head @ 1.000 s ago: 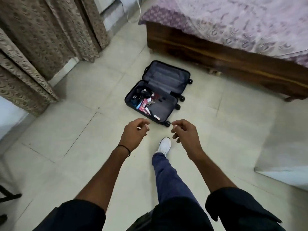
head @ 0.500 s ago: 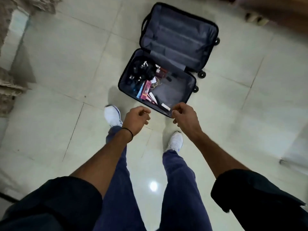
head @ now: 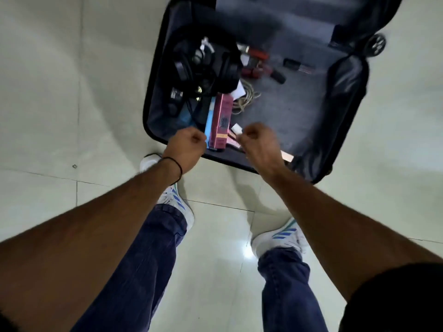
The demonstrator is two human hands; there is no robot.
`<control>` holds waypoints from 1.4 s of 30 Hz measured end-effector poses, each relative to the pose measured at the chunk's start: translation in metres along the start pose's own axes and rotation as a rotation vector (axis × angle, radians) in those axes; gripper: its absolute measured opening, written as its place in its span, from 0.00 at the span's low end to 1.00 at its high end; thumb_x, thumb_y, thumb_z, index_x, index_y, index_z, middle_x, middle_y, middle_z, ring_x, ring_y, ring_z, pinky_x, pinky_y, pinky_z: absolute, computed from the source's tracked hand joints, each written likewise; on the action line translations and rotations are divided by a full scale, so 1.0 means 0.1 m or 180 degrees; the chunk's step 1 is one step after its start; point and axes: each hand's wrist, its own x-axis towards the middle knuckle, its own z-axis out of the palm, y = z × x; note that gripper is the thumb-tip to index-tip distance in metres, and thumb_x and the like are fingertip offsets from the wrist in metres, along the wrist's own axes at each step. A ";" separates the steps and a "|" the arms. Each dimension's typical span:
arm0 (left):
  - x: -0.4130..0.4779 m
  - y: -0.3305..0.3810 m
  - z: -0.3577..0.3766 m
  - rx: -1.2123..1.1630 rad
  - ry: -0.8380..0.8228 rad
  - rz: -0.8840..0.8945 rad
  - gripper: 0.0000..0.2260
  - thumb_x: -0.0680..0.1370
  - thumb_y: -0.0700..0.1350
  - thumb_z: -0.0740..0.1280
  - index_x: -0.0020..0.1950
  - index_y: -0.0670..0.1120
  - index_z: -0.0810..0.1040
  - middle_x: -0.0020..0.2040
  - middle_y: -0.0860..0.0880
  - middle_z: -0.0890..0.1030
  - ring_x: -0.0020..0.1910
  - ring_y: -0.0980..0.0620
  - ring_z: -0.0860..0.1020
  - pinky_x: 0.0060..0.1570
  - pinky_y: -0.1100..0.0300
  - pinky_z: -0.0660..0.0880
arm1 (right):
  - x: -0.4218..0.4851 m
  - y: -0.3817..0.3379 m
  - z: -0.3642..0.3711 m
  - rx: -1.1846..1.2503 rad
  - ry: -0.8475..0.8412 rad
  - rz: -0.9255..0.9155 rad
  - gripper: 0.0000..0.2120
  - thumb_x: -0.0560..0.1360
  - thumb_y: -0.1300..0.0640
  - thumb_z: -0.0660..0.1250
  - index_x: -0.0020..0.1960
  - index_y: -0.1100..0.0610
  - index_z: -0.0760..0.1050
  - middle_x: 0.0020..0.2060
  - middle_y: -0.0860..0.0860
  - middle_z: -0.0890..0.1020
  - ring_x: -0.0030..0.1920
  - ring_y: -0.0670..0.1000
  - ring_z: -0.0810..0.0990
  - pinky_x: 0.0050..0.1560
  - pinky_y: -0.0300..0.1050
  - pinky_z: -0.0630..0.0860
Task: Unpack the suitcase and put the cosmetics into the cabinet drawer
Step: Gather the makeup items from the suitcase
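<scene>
Blur softens most of the frame, so labels on the boxes are unreadable. The suitcase (head: 150, 99) lies open on the pale tiled floor (head: 72, 97), filling the upper middle. Its lid (head: 299, 17) is cut off by the top edge, and only 1 wheel (head: 376, 44) shows, at upper right.

The left hand (head: 189, 144) and right hand (head: 260, 143) hang over the case's near rim, apart from each other. Their backs are toward us and the fingers are curled under into fists. We see nothing in either, though the palms are hidden. The right hand covers part of a pale flat item (head: 287, 156).

Compared with 0.5 s ago, the case fills far more of the frame. Both hands now overlap its contents rather than its near edge.

The cosmetics sit inside the lower shell:
- Small red cases (head: 255, 62) and a dark tube (head: 297, 64) lie toward the far side.
- A pink box (head: 221, 119) lies against a blue box (head: 209, 121), between the 2 hands.
- A small white piece (head: 236, 128) lies just beside the right hand.

Black headphones (head: 203, 65) and a pale coiled cord (head: 247, 100) share the shell. A black wristband (head: 177, 167) circles the left wrist. 2 white shoes (head: 280, 238) with blue stripes stand below, and the left forearm crosses one.
</scene>
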 end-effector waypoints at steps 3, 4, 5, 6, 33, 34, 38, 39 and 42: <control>0.37 -0.16 0.03 -0.0214 0.0002 -0.0009 0.05 0.65 0.46 0.64 0.38 0.52 0.78 0.39 0.48 0.82 0.44 0.43 0.82 0.55 0.44 0.79 | 0.45 0.01 0.36 -0.0121 0.0056 -0.0097 0.09 0.78 0.52 0.67 0.53 0.56 0.71 0.43 0.49 0.79 0.41 0.48 0.77 0.39 0.41 0.69; 0.46 -0.22 0.05 -0.0272 0.0028 -0.0023 0.05 0.65 0.45 0.64 0.38 0.52 0.78 0.39 0.47 0.82 0.44 0.43 0.82 0.55 0.43 0.79 | 0.57 0.01 0.47 -0.0118 0.0071 -0.0138 0.12 0.78 0.51 0.68 0.56 0.57 0.72 0.45 0.49 0.80 0.44 0.49 0.79 0.39 0.41 0.69; 0.52 -0.26 0.07 -0.0299 0.0046 -0.0029 0.05 0.65 0.45 0.64 0.38 0.52 0.78 0.39 0.46 0.82 0.44 0.43 0.82 0.55 0.43 0.79 | 0.66 0.01 0.56 -0.0125 0.0077 -0.0153 0.17 0.77 0.50 0.69 0.60 0.58 0.72 0.50 0.51 0.81 0.49 0.52 0.81 0.43 0.42 0.72; 0.56 -0.31 0.08 -0.0280 0.0059 -0.0024 0.05 0.65 0.45 0.64 0.39 0.52 0.78 0.39 0.45 0.82 0.45 0.42 0.82 0.54 0.43 0.79 | 0.74 0.03 0.63 -0.0170 0.0090 -0.0157 0.21 0.76 0.50 0.70 0.63 0.59 0.70 0.54 0.54 0.81 0.53 0.54 0.81 0.48 0.44 0.75; 0.83 -0.12 -0.19 0.0232 0.0822 -0.0414 0.23 0.64 0.45 0.73 0.57 0.44 0.72 0.52 0.47 0.77 0.49 0.44 0.77 0.43 0.53 0.80 | 0.69 0.49 -0.01 0.0830 0.0685 0.0114 0.20 0.70 0.67 0.73 0.57 0.56 0.69 0.45 0.51 0.78 0.39 0.47 0.78 0.32 0.39 0.79; 0.76 -0.06 -0.19 -0.0132 0.0752 -0.0570 0.23 0.65 0.43 0.72 0.57 0.44 0.70 0.52 0.48 0.76 0.47 0.46 0.77 0.39 0.52 0.80 | 0.68 0.50 -0.05 0.0787 0.0726 0.0097 0.19 0.69 0.65 0.72 0.56 0.56 0.70 0.44 0.51 0.78 0.40 0.48 0.78 0.34 0.40 0.78; 0.48 0.06 -0.10 -0.1169 0.0543 -0.0914 0.22 0.69 0.39 0.70 0.62 0.44 0.69 0.47 0.49 0.77 0.42 0.51 0.77 0.34 0.60 0.73 | 0.62 0.56 -0.19 0.0712 0.0725 0.0224 0.12 0.65 0.56 0.66 0.48 0.51 0.75 0.36 0.46 0.78 0.38 0.49 0.76 0.40 0.45 0.74; 0.40 0.07 -0.07 -0.1255 0.0510 -0.0897 0.19 0.70 0.40 0.70 0.60 0.45 0.71 0.43 0.50 0.77 0.40 0.52 0.77 0.35 0.61 0.72 | 0.59 0.57 -0.23 0.0714 0.0723 0.0280 0.10 0.65 0.56 0.66 0.47 0.51 0.75 0.36 0.46 0.78 0.38 0.49 0.75 0.40 0.45 0.73; 0.19 0.11 0.07 -0.1449 0.0331 -0.0919 0.10 0.72 0.46 0.72 0.49 0.46 0.75 0.38 0.51 0.78 0.37 0.52 0.77 0.37 0.60 0.71 | 0.51 0.63 -0.35 0.0711 0.0732 0.0376 0.09 0.67 0.57 0.67 0.47 0.52 0.74 0.36 0.49 0.77 0.37 0.49 0.74 0.39 0.45 0.72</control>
